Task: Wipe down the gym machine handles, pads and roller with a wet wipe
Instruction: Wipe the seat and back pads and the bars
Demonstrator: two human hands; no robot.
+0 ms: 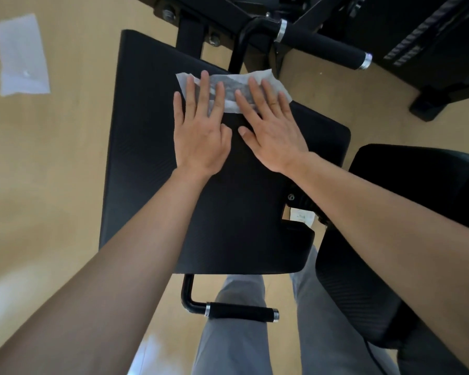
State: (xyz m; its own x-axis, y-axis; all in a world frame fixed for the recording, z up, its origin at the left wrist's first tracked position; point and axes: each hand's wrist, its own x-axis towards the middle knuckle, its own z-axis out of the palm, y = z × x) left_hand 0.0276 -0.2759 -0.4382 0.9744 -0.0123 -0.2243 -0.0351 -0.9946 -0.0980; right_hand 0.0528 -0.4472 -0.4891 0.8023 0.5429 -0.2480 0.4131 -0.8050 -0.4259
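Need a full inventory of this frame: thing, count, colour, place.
wet wipe: 1, white, far end of large pad, under both hands' fingers
large pad: 1, black, centre
second pad: 1, black, right
far handle: 1, black grip with silver rings, top right
near handle: 1, black grip with silver rings, bottom centre
frame: 1, black, top
white sheet: 1, on floor, top left
floor: tan
trousers: grey, bottom
left hand: flat, pressing wipe
right hand: flat, pressing wipe
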